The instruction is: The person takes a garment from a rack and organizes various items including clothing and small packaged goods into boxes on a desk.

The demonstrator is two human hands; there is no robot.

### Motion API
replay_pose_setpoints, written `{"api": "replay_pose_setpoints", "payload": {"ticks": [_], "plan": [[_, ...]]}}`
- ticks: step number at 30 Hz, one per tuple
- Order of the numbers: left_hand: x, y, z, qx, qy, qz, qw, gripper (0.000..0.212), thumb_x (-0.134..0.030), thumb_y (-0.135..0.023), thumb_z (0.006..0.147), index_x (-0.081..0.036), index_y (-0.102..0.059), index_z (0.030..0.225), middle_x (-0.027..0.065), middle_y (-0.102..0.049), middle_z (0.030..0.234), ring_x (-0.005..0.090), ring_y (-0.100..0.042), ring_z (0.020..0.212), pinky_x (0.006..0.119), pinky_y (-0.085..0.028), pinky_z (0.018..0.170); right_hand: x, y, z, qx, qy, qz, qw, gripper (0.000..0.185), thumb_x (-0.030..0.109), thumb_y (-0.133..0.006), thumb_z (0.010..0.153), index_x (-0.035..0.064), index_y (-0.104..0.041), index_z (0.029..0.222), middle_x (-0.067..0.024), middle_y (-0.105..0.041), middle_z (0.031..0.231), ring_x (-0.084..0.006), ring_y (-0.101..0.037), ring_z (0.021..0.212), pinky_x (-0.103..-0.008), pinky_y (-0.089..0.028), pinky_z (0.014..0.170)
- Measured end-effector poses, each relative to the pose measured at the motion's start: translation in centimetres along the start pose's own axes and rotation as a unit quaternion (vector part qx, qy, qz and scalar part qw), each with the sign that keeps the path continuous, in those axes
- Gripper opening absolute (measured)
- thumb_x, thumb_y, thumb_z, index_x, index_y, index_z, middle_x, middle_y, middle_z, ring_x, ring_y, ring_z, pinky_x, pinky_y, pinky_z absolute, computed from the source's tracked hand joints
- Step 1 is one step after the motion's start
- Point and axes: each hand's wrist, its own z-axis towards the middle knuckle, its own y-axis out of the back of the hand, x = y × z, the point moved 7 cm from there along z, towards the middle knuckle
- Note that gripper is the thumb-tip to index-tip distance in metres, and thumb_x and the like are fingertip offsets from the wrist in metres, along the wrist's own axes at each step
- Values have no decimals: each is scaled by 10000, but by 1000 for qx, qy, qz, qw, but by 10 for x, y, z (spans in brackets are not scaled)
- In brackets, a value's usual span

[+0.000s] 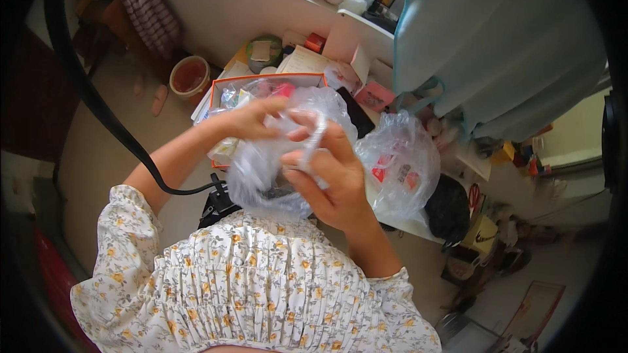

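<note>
My right hand [333, 171] grips a twisted edge of a clear plastic bag [260, 171] between thumb and fingers. The bag hangs loosely below it, in front of my chest. Blurred by motion, my left hand [257, 118] is at the bag's upper left part. Whether its fingers pinch the plastic is unclear. Under both hands stands an orange-rimmed box [267, 77] with packaged items inside, partly hidden by the bag. A second clear plastic bag [400, 166] rests to the right, with red-printed items showing through it.
A dark phone-like slab [355, 113] lies beside the box. Further right is a black plastic bag [446, 208] near the table's edge. A bucket [190, 76] stands on the floor at left. A black strap [122, 142] crosses the left side, and a pale curtain [490, 34] hangs at right.
</note>
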Motion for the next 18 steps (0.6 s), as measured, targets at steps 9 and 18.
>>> {"api": "replay_pose_setpoints", "payload": {"ticks": [9,18], "plan": [[87,-35,39,-55,87,-51,993,347,-124,-580,781,-65,-588,1123,134,-548,1183,323,-479,1147,392,-401,951,-7,-22,-20,85,35,-117,989,166,137,-664,775,17,-585,858,-129,-620,899,-290,-596,812,-357,-461,709],[12,22,3,-249,41,-172,952,272,-212,-447,954,-25,-598,1081,53,-577,1074,141,-517,1015,287,-393,913,52,42,-46,-79,140,-98,982,155,35,-629,799,-3,-555,930,-150,-596,878,-248,-605,673,-346,-518,589]]}}
